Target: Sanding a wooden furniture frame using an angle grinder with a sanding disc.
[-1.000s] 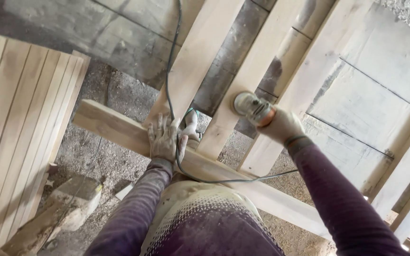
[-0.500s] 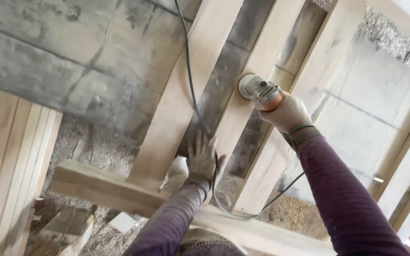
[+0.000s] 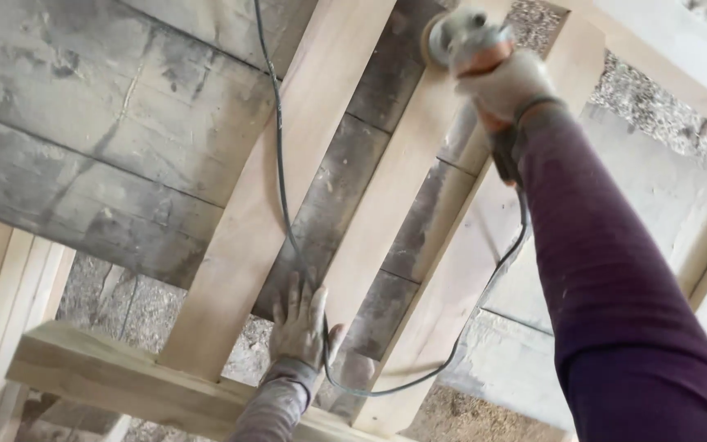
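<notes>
The right hand [image 3: 511, 80] is closed round a dusty grey-and-orange handheld power sander [image 3: 461, 37], its disc end on the far end of the middle pale wooden plank [image 3: 394, 180], body pointing away up the plank. The left hand [image 3: 303, 321] lies flat, fingers spread, on that plank's near end beside the black power cord [image 3: 278, 164].

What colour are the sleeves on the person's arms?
Dark purple, seen best in the head view on the right sleeve.
</notes>
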